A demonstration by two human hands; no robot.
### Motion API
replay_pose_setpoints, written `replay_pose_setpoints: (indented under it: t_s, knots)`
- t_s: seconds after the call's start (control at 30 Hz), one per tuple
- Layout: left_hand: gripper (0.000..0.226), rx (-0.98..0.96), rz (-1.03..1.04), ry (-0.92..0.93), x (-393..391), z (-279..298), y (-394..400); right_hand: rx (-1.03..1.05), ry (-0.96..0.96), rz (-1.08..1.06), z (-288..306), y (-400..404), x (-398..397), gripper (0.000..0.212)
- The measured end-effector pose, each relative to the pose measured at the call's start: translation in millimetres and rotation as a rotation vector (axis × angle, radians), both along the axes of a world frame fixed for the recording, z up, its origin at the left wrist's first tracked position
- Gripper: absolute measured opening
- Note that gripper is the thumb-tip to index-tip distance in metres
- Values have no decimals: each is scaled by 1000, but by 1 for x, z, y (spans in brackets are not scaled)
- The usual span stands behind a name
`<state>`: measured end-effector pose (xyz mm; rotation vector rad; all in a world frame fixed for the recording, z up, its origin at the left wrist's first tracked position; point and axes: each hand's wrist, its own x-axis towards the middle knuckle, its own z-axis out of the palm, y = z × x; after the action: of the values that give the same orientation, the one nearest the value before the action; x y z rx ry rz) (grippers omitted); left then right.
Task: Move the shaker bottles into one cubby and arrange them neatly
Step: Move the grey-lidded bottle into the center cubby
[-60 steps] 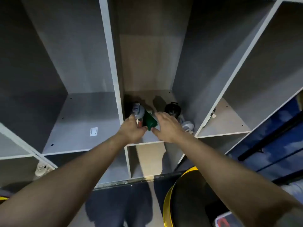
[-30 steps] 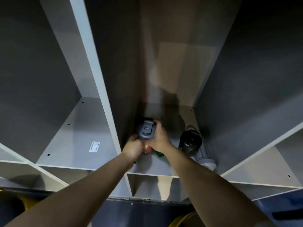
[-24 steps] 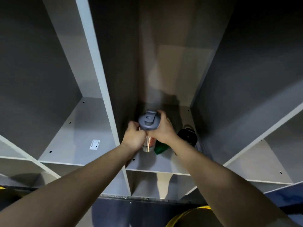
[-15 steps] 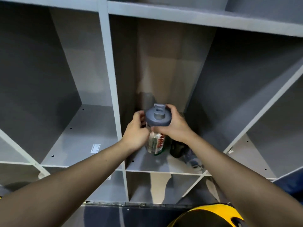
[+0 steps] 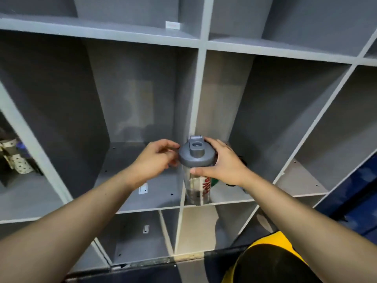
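A person is standing a clear shaker bottle (image 5: pixel 197 181) upright at the near edge of a grey cubby (image 5: pixel 228 198), just right of the white divider (image 5: pixel 190 127) that splits the shelf. The bottle has a grey flip-top lid (image 5: pixel 196 155) and red lettering on its side, with something dark at the bottom.

The right hand (image 5: pixel 225 165) is wrapping around the bottle just under the lid; the thumb is crossing the near side and the fingers (image 5: pixel 212 142) are curling round the far rim of the lid, closed firmly on it. The left hand (image 5: pixel 155 160) is reaching in from the left with its fingers half-curled, the tips touching or almost touching the left edge of the lid; a firm grip there cannot be confirmed.

Behind the right hand, deeper in the same cubby, a green object (image 5: pixel 214 181) and a dark object (image 5: pixel 241 160) are peeking out, mostly hidden, probably other bottles. The cubby to the left is holding nothing but a small white sticker (image 5: pixel 143 188).

The step in hand appears to be placing or straightening this bottle within the chosen cubby. The next move probably calls for sliding it back from the edge, keeping it upright, and lining it up beside the others without knocking them.
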<state>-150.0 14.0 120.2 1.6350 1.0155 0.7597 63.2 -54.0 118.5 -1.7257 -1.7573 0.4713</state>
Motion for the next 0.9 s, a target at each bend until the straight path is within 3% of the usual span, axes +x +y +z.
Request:
replay_pose_setpoints:
  t_s: [0.4,0.57,0.7,0.9]
  knots:
    - [27,-246,264,-75,-193,-41,55,-61,79,10,-48,81,-212,96]
    - [29,-444,372,-147,-218,-73,90,-171,147,-15,-92,141,-255,91]
    - [28,-589,445,-209,-224,-100,121,-271,68,-23,-120,184,-270,90]
    - [27,-678,566,-229,-217,-133,157,-373,165,50,-171,231,-274,86]
